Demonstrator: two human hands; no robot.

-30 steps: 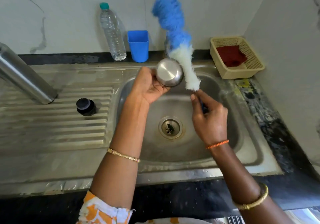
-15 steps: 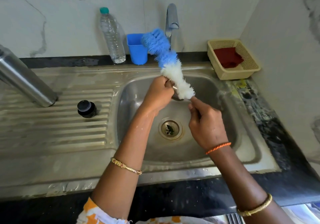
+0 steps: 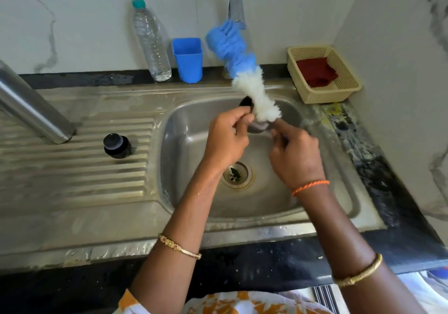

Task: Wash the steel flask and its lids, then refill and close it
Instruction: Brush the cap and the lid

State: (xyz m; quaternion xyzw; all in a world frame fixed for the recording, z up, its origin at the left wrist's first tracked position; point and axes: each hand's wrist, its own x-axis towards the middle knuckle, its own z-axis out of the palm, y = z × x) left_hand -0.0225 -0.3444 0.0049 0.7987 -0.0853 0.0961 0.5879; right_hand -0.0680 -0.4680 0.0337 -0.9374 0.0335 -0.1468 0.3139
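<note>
Left grip pinching steel lid, steel sink, marble walls

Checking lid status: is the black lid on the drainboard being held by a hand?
No, the black lid sits alone on the drainboard, apart from both hands.

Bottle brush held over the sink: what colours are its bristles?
Fluffy bottle brush: blue at the tip, white nearer the handle; head view.

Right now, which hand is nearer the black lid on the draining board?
Left. The left hand is over the basin, on the side toward the black lid; the right hand is farther off, beyond the left hand.
</note>
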